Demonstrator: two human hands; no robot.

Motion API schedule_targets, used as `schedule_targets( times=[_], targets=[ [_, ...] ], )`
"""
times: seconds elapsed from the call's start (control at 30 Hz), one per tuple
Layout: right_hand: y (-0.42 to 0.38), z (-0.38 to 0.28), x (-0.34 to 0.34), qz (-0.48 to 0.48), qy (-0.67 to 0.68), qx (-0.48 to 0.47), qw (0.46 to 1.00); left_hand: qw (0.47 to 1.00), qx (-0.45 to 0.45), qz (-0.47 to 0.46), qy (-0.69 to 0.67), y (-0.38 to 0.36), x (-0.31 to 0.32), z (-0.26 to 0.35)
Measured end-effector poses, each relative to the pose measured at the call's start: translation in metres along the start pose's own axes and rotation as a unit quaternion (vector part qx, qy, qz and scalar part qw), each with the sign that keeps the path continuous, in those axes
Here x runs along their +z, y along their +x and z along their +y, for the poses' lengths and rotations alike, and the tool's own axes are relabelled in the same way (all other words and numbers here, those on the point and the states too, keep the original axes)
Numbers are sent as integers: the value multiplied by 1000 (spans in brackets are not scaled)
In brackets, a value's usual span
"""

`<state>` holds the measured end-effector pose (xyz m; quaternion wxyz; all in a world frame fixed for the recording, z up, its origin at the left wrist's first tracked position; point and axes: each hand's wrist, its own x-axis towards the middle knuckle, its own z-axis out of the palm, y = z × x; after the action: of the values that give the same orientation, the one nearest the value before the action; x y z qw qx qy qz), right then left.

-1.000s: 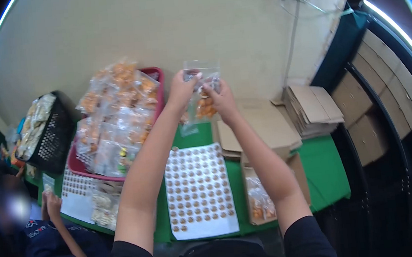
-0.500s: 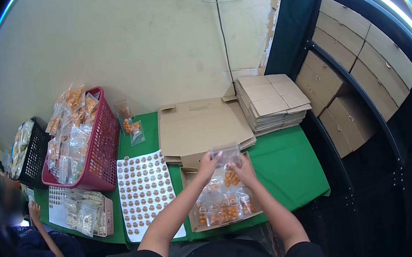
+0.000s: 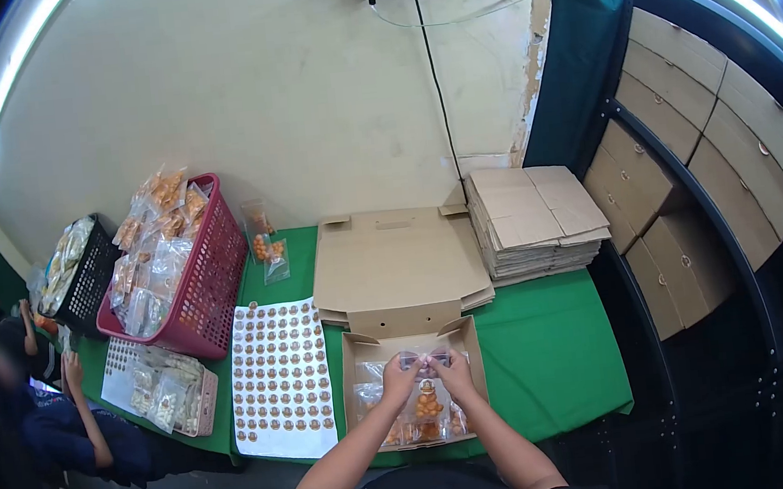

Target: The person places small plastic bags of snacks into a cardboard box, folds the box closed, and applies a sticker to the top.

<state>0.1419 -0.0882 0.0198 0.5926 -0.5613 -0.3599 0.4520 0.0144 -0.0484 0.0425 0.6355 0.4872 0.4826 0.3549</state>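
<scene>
Over an open cardboard box (image 3: 353,350) I hold a clear plastic bag (image 3: 427,405) of round orange snacks with a small round sticker on it. My left hand (image 3: 399,380) pinches the left side of the bag's upper edge. On the opposite side of that edge, the fingers of my right hand (image 3: 454,377) are closed. Both hands are close together, thumbs near each other. Several similar filled bags lie in the box, partly hidden by my hands and forearms. Left of the box lies a white sheet of round stickers (image 3: 282,378).
Flattened cardboard boxes (image 3: 400,262) lie behind the open box, beside a folded cardboard stack (image 3: 539,211). Pink basket (image 3: 192,301), black basket (image 3: 87,311) and small pink tray (image 3: 207,404) hold packets. Two bags (image 3: 274,256) stand by the wall. A co-worker's hand (image 3: 72,370) is at left.
My hands have drawn closer together at the bag's upper edge, and the bag now hangs more upright. The camera view has tilted upward and shifted.
</scene>
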Motion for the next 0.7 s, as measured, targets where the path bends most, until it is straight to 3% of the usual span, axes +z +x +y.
schedule_targets(
  times=[0.1,0.3,0.6,0.7],
  targets=[
    [2,-4,2,25,69,46,996,1000,11,10,-2,5,1,-2],
    [10,-9,-10,-26,63,80,994,997,-19,-54,-46,18,-19,-6],
    [15,0,-24,-102,64,119,986,992,-71,-62,-83,20,-29,-17],
    [15,-2,-25,-66,44,114,990,992,-76,-65,-74,22,-28,-17]
  ],
)
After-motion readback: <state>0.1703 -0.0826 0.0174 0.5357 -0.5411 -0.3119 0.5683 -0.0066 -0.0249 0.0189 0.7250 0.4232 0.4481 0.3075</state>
